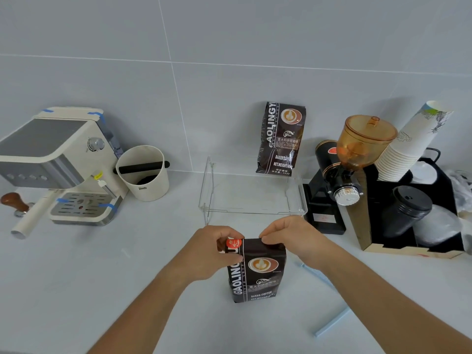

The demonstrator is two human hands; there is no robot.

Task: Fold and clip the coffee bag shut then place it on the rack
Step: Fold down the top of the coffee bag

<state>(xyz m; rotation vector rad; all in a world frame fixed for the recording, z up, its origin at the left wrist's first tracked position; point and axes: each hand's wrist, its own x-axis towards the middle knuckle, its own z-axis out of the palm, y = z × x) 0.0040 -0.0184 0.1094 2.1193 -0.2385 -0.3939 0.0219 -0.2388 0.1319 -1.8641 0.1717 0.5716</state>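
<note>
- Both forearms reach in from the near edge toward the coffee bag [258,272], which stands upright on the surface [127,290].
- Left hand [212,251]: grip closed on the bag's top left corner, beside a red clip [233,243].
- Right hand [291,237]: grip pinching the bag's top right edge.
- Clear rack [252,195]: just behind the hands; a second coffee bag [281,139] stands at its rear against the wall.

The coffee bag [258,272] looks glossy foil, the rack [251,194] clear plastic with wire legs, the counter [102,277] smooth matt.
</note>
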